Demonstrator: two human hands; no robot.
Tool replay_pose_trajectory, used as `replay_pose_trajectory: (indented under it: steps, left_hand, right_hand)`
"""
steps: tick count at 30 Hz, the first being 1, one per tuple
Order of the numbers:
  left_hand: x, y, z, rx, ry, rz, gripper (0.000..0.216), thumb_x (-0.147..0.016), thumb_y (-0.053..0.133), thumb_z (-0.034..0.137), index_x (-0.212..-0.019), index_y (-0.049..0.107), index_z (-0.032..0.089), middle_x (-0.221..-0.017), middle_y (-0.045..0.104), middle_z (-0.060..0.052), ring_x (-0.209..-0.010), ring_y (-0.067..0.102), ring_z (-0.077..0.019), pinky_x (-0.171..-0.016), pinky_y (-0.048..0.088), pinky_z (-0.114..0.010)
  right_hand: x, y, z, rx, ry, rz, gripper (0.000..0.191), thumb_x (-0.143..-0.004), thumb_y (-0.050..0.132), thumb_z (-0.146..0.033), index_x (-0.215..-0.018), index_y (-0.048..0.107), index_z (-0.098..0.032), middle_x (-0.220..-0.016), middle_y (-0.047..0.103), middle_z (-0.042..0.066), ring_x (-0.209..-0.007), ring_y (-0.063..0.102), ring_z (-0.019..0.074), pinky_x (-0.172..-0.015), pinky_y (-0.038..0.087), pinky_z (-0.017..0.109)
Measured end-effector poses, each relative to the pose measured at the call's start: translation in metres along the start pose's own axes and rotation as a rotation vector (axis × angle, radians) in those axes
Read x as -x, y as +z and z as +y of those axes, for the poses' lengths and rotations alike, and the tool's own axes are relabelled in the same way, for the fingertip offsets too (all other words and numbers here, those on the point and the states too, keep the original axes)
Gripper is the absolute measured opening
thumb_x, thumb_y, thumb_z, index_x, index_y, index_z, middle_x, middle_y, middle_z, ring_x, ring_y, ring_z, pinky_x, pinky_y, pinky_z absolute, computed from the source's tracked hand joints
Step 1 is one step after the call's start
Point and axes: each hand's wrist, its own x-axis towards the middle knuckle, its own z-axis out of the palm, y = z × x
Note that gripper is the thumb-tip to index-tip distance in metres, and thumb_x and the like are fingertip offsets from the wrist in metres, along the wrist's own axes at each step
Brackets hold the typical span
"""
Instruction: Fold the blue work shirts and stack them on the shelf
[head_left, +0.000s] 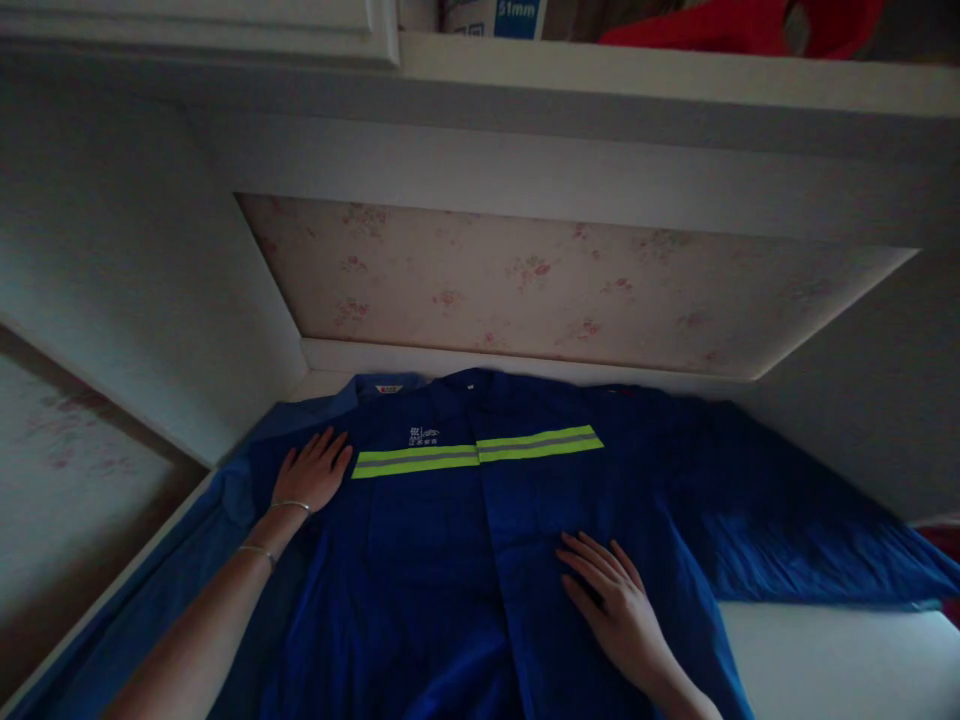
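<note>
Both forearms reach in from the bottom edge onto a blue work jacket (450,560) spread front-up on a white surface (840,660). Her right hand (607,600) lies flat and open on the jacket's front panel, fingers spread, gripping nothing. Her left hand (311,470) presses open-palmed near the shoulder, just beside the yellow reflective stripe (476,450). 2 thin bracelets (274,528) circle the left wrist. Floral wallpaper (540,280) backs the recess behind the collar.
</note>
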Motion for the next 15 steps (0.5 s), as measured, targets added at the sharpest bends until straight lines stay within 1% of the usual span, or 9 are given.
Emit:
replay_pose_trajectory:
  steps: [2, 3, 4, 6, 8, 9, 11, 13, 15]
  left_hand:
    - [0.000, 0.002, -0.004, -0.027, -0.020, -0.011, 0.063, -0.097, 0.023, 0.046, -0.152, 0.042, 0.020, -0.163, 0.031, -0.009, -0.150, 0.026, -0.0323, -0.118, 0.018, -0.060]
    - [-0.001, 0.003, -0.004, -0.039, -0.031, -0.016, 0.064, -0.097, 0.023, 0.048, -0.152, 0.040, 0.021, -0.163, 0.030, -0.008, -0.150, 0.025, -0.0316, -0.119, 0.017, -0.059]
    - [-0.001, 0.004, -0.005, -0.049, -0.042, -0.023, 0.064, -0.097, 0.023, 0.049, -0.153, 0.039, 0.023, -0.164, 0.029, -0.007, -0.151, 0.024, -0.0307, -0.119, 0.016, -0.058]
    - [-0.003, 0.008, -0.006, -0.059, -0.054, -0.030, 0.065, -0.096, 0.023, 0.051, -0.154, 0.036, 0.025, -0.164, 0.027, -0.006, -0.151, 0.023, -0.0298, -0.119, 0.016, -0.058]
    - [-0.004, 0.012, -0.008, -0.061, -0.048, -0.024, 0.066, -0.096, 0.022, 0.051, -0.154, 0.036, 0.025, -0.165, 0.025, -0.005, -0.151, 0.023, -0.0299, -0.120, 0.016, -0.057]
    - [-0.005, 0.013, -0.009, -0.064, -0.043, -0.020, 0.066, -0.095, 0.023, 0.051, -0.154, 0.036, 0.025, -0.165, 0.026, -0.005, -0.151, 0.022, -0.0301, -0.120, 0.016, -0.057]
    - [-0.006, 0.015, -0.012, -0.071, -0.035, -0.015, 0.066, -0.095, 0.023, 0.050, -0.154, 0.036, 0.024, -0.165, 0.026, -0.005, -0.151, 0.022, -0.0303, -0.120, 0.016, -0.057]
    - [-0.006, 0.016, -0.014, -0.071, -0.040, -0.024, 0.067, -0.094, 0.025, 0.050, -0.154, 0.037, 0.024, -0.165, 0.026, -0.005, -0.151, 0.022, -0.0302, -0.120, 0.016, -0.056]
    - [-0.006, 0.016, -0.014, -0.064, -0.046, -0.030, 0.066, -0.093, 0.027, 0.049, -0.153, 0.038, 0.024, -0.165, 0.026, -0.005, -0.151, 0.022, -0.0299, -0.120, 0.016, -0.056]
  right_hand:
    - [-0.013, -0.015, 0.002, -0.150, 0.091, -0.081, 0.032, -0.097, 0.053, -0.050, -0.121, 0.070, -0.037, -0.131, 0.067, -0.001, -0.125, 0.060, 0.0287, -0.108, 0.044, 0.058]
    - [-0.023, -0.025, 0.006, -0.232, 0.138, -0.102, 0.034, -0.097, 0.052, -0.052, -0.121, 0.070, -0.036, -0.127, 0.070, 0.000, -0.120, 0.063, 0.0275, -0.105, 0.049, 0.054]
    - [-0.037, -0.034, 0.013, -0.302, 0.181, -0.090, 0.037, -0.097, 0.051, -0.053, -0.122, 0.070, -0.034, -0.125, 0.071, 0.001, -0.117, 0.066, 0.0263, -0.102, 0.052, 0.049]
    - [-0.072, -0.050, 0.034, -0.349, 0.243, 0.045, 0.043, -0.097, 0.048, -0.053, -0.127, 0.067, -0.029, -0.127, 0.070, 0.005, -0.116, 0.065, 0.0252, -0.101, 0.053, 0.044]
    - [-0.113, -0.058, 0.067, -0.242, 0.248, 0.223, 0.048, -0.098, 0.045, -0.052, -0.131, 0.064, -0.024, -0.136, 0.064, 0.008, -0.128, 0.057, 0.0266, -0.111, 0.043, 0.047]
    - [-0.132, -0.058, 0.085, -0.160, 0.246, 0.254, 0.050, -0.100, 0.040, -0.050, -0.135, 0.061, -0.021, -0.141, 0.059, 0.010, -0.133, 0.052, 0.0267, -0.115, 0.038, 0.048]
    - [-0.161, -0.051, 0.122, -0.013, 0.248, 0.199, 0.053, -0.101, 0.034, -0.045, -0.141, 0.056, -0.017, -0.149, 0.051, 0.012, -0.140, 0.043, 0.0273, -0.118, 0.032, 0.050]
    - [-0.177, -0.040, 0.151, 0.053, 0.261, 0.117, 0.052, -0.100, 0.036, -0.044, -0.137, 0.059, -0.016, -0.148, 0.052, 0.013, -0.141, 0.042, 0.0301, -0.116, 0.032, 0.053]
    - [-0.181, -0.029, 0.169, 0.061, 0.277, 0.092, 0.050, -0.098, 0.039, -0.044, -0.131, 0.063, -0.017, -0.144, 0.057, 0.012, -0.139, 0.045, 0.0320, -0.115, 0.032, 0.056]
